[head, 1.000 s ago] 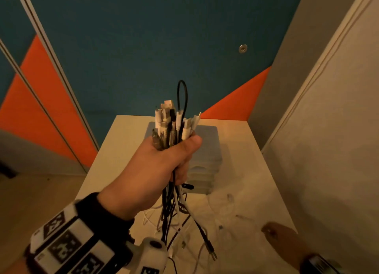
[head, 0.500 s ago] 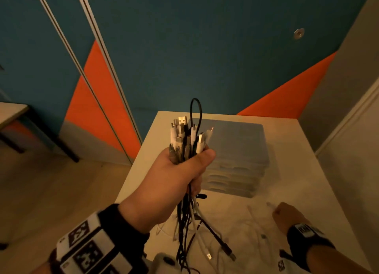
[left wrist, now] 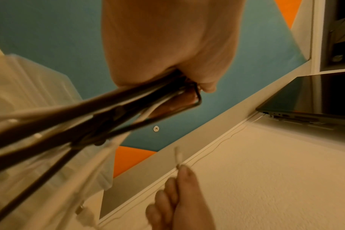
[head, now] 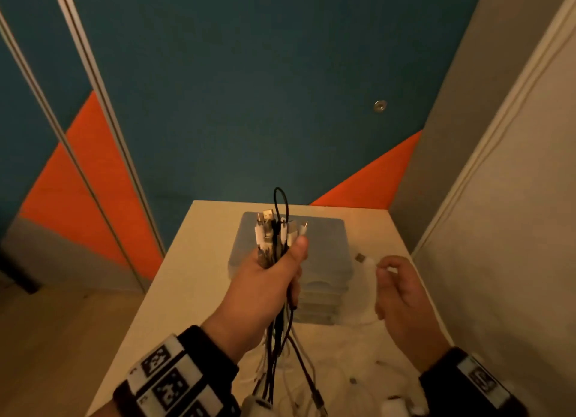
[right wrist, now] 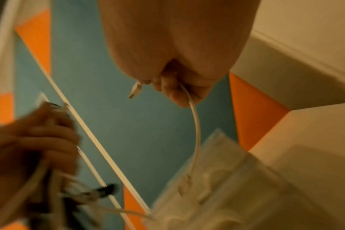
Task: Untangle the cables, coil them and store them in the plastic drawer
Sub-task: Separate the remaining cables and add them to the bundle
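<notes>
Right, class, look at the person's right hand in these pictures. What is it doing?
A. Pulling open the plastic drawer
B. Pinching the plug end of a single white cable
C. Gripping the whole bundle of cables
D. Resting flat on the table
B: the right hand pinches a single white cable just behind its plug, held in the air, while the left hand has the bundle of cables in its grip.

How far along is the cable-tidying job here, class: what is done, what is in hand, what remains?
Done: many cable ends are gathered into one bundle gripped by the left hand. In hand: the right hand pinches a single white cable near its plug, held apart from the bundle. Left: loose cables lie tangled on the table, nothing looks coiled, and the plastic drawer unit looks closed.
</notes>
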